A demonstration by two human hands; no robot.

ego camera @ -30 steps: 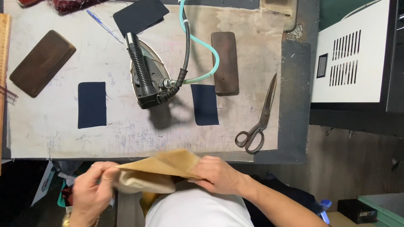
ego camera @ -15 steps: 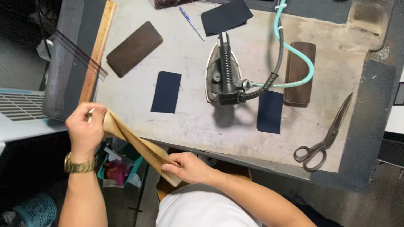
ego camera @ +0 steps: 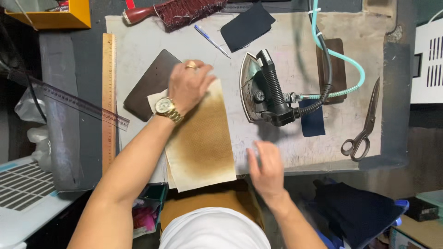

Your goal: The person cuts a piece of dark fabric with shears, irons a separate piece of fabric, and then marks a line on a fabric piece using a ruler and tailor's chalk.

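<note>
Worktop (ego camera: 138, 46), padded, stained; near edge hidden under scorched tan pressing cloth (ego camera: 203, 138). Cloth now spread flat, overhanging that edge; half a second ago held stretched in air off worktop's left. Steam iron (ego camera: 265, 90) just right of cloth. Left hand (ego camera: 188, 87) pressed flat on cloth's top, fingers apart. Right hand (ego camera: 265, 168) blurred, near cloth's right edge, fingers loosely together, holding nothing.
</note>
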